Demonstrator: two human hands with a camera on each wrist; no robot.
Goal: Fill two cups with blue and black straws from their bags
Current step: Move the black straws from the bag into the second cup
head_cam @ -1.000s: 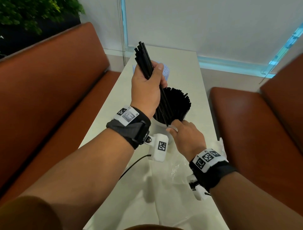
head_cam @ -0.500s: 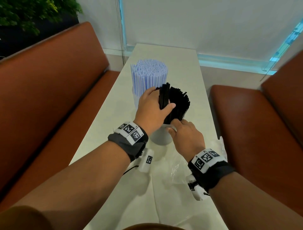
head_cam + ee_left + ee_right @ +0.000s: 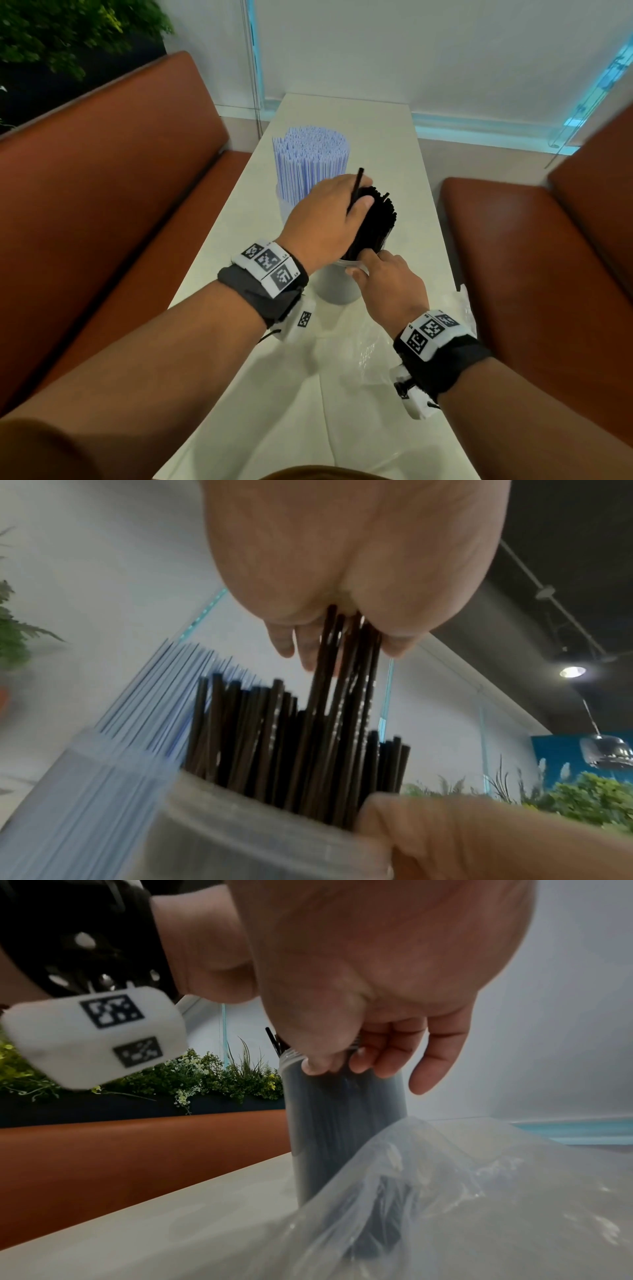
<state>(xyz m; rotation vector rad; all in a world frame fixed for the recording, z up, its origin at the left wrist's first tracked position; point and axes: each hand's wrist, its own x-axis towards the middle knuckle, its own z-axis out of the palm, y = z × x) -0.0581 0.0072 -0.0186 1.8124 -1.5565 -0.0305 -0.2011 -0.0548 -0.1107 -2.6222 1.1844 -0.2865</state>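
Observation:
Black straws (image 3: 376,222) stand packed in the near translucent cup (image 3: 337,289). My left hand (image 3: 342,205) is over them and grips a small bunch of black straws (image 3: 342,669) whose lower ends are down among the others; one straw sticks up above the knuckles. My right hand (image 3: 373,267) pinches the near rim of that cup (image 3: 342,1123), thumb outside, fingers (image 3: 387,1053) over the edge. Blue-striped straws (image 3: 310,161) fill the far cup (image 3: 284,209), just behind the left hand.
Crumpled clear plastic bags (image 3: 373,349) lie on the white table (image 3: 239,212) under my right wrist, one reaching the right edge (image 3: 462,301). Brown benches (image 3: 120,205) flank the narrow table. A white wall closes the far end.
My left hand has come down from well above the cup, lowering its bunch of black straws into the near cup. The right hand has stayed on the rim.

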